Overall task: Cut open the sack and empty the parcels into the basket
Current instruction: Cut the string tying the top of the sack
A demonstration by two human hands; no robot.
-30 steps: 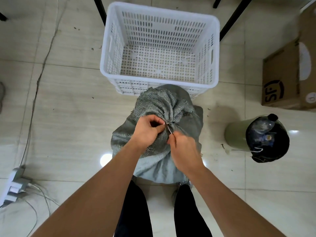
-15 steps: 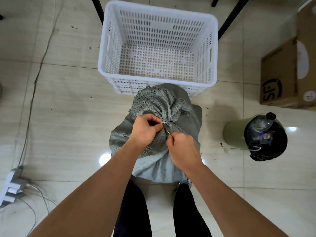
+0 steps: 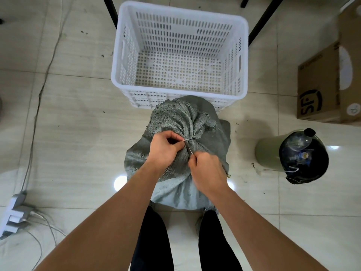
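1. Sack (image 3: 207,141) sits upright on the tiled floor (image 3: 74,118), grey woven stuff, right in front of the person's legs and touching the near wall of the basket (image 3: 243,55). Neck's bunched and cinched with a thin pale tie (image 3: 186,140).
2. Left hand (image 3: 164,151) has its fingers curled, pinching the tie at the neck.
3. Right hand (image 3: 207,169) is clenched round a thin metal tool (image 3: 189,150), tip up against the tie. Can't tell exactly what the tool is, too small.
4. Basket is white slotted plastic, nothing in it, sitting just past the sack.
5. Other stuff: green bin (image 3: 293,155) with a black liner off to the right, a cardboard box (image 3: 320,90) beyond it, power strip (image 3: 14,214) and cables at lower left, black table legs (image 3: 109,12) behind the basket.
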